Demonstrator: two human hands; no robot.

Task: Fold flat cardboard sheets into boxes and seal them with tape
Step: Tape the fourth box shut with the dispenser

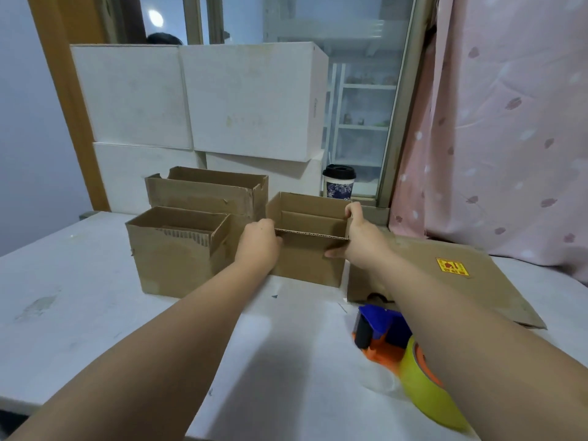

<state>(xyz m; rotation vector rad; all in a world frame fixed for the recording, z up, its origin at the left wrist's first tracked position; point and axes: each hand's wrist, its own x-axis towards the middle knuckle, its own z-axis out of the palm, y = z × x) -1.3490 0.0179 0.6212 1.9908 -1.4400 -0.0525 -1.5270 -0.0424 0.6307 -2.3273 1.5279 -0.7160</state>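
A small open-topped cardboard box (307, 259) stands on the white table (79, 313) in the middle of the head view. My left hand (259, 243) grips its left wall, fingers curled over the top edge. My right hand (362, 240) holds its right wall, thumb on the front face and fingers over the rim. A blue and orange tape dispenser (377, 329) with a yellow tape roll (423, 386) lies near my right forearm. Flat cardboard sheets (445, 275) lie to the right.
Two more open cardboard boxes, one (171, 259) at the left and one (203, 192) behind it, stand on the table. White boxes (222, 100) are stacked at the back. A lidded paper cup (339, 183) stands by the window. A pink curtain (509, 122) hangs on the right.
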